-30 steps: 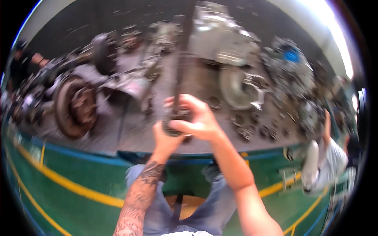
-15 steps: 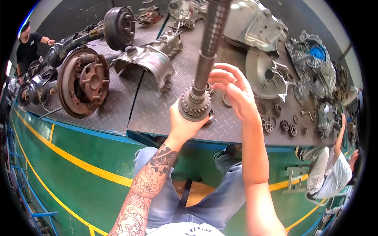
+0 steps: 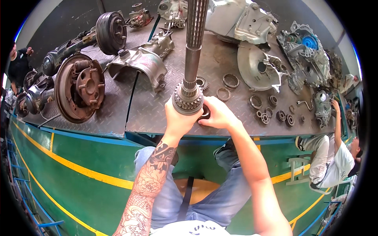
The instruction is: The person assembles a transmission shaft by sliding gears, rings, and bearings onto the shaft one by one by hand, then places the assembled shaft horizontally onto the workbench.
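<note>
A long splined gear shaft (image 3: 192, 65) stands nearly upright before me, a toothed gear cluster (image 3: 188, 100) at its lower end. My left hand (image 3: 178, 120) is wrapped around the shaft below these gears. Beside it, my right hand (image 3: 220, 114) curls its thumb and fingers around a dark round metal part (image 3: 204, 113); most of that part and some fingertips are hidden. Just behind the shaft lies a small gear (image 3: 201, 83). Toothed rings (image 3: 230, 81) and a plainer ring (image 3: 223, 94) rest on the metal table beyond my right hand.
Several bearings and gears (image 3: 290, 120) lie on the table (image 3: 157, 114) to the right. An open bell-shaped housing (image 3: 143, 65) and a rusty brake assembly (image 3: 80, 88) stand left. Large castings (image 3: 252, 23) fill the back. A seated person (image 3: 334, 161) reaches in at right.
My right hand has come down from beside the shaft to the dark round part near my left hand. The shaft has shifted slightly left in view and stands straighter.
</note>
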### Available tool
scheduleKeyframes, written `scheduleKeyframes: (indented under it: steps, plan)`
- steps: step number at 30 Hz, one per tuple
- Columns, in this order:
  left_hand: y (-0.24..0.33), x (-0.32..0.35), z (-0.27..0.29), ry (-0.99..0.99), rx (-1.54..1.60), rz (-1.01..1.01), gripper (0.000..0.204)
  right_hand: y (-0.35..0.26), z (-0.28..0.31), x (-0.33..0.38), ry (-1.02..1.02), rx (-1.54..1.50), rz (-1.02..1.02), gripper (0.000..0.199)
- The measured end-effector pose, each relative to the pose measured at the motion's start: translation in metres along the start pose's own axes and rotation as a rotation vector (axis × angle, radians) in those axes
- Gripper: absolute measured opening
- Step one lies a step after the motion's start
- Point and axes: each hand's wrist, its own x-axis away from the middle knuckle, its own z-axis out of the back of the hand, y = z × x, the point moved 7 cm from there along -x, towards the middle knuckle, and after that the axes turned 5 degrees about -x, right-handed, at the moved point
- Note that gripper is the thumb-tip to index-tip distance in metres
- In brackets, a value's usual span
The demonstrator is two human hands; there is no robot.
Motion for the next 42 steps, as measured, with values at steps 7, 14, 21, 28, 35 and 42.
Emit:
scheduleKeyframes:
  steps: [7,14,21,28,35,42]
  plan:
    - [0.009,0.002,-0.001,0.002,-0.087,-0.044,0.055,0.019,0.05,0.018,0.266,-0.767,-0.116,0.089]
    - [0.013,-0.001,0.0,0.017,-0.121,-0.085,0.053,-0.06,0.141,0.013,0.536,-1.308,0.123,0.073]
    - [0.012,-0.003,0.002,0.061,-0.122,-0.129,0.054,-0.229,0.262,-0.018,0.607,-0.797,0.427,0.062]
    - [0.018,0.001,0.001,0.054,-0.119,-0.132,0.05,-0.307,0.301,-0.046,0.513,-0.45,0.358,0.049]
    - [0.027,0.0,0.007,0.067,-0.108,-0.118,0.047,-0.284,0.228,-0.053,0.39,-0.221,0.344,0.056]
    - [0.014,-0.004,0.008,0.081,-0.054,-0.083,0.051,-0.208,0.135,-0.056,0.334,-0.148,0.227,0.052]
